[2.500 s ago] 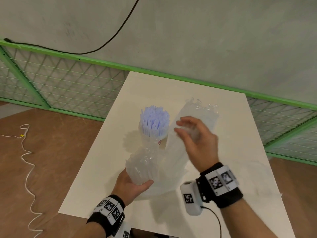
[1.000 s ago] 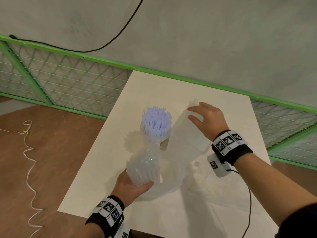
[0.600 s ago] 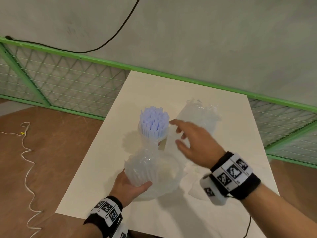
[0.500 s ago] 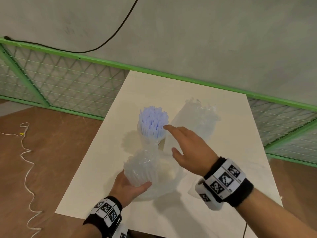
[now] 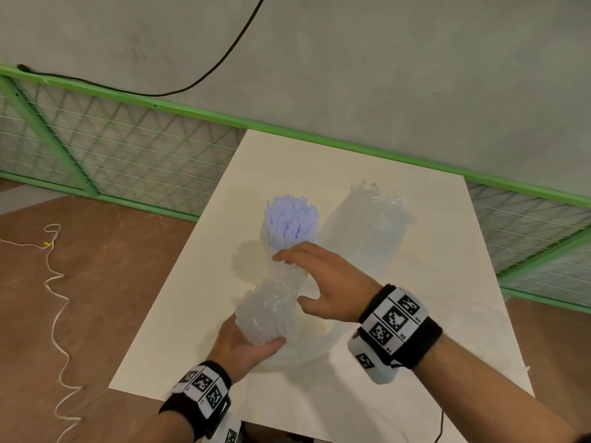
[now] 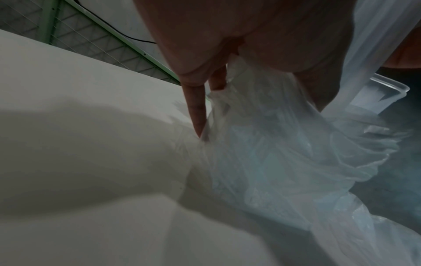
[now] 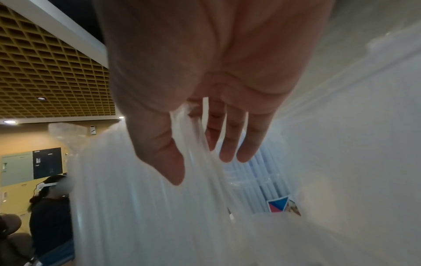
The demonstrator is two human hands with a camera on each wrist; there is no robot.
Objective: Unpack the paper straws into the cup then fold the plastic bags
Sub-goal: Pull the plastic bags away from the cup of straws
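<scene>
Pale blue paper straws (image 5: 291, 219) stand bunched in a cup that is mostly hidden in the head view; its red and blue label (image 7: 279, 206) shows in the right wrist view. My left hand (image 5: 246, 348) grips the lower end of a clear plastic bag (image 5: 265, 314) held up in front of the cup, the film bunched under its fingers (image 6: 197, 115). My right hand (image 5: 300, 279) reaches across the bag's narrow upper part, fingers fairly straight over it and thumb below. A second clear bag (image 5: 367, 225) lies empty on the table to the right of the cup.
The white table (image 5: 415, 362) ends close behind the bags at a green mesh fence (image 5: 134, 155) and a grey wall. A white cord (image 5: 57, 298) trails on the brown floor to the left. A seated person (image 7: 49, 207) shows in the right wrist view.
My right hand let go of the empty bag at the far right of the table, then swung back left onto the bag that my left hand keeps holding.
</scene>
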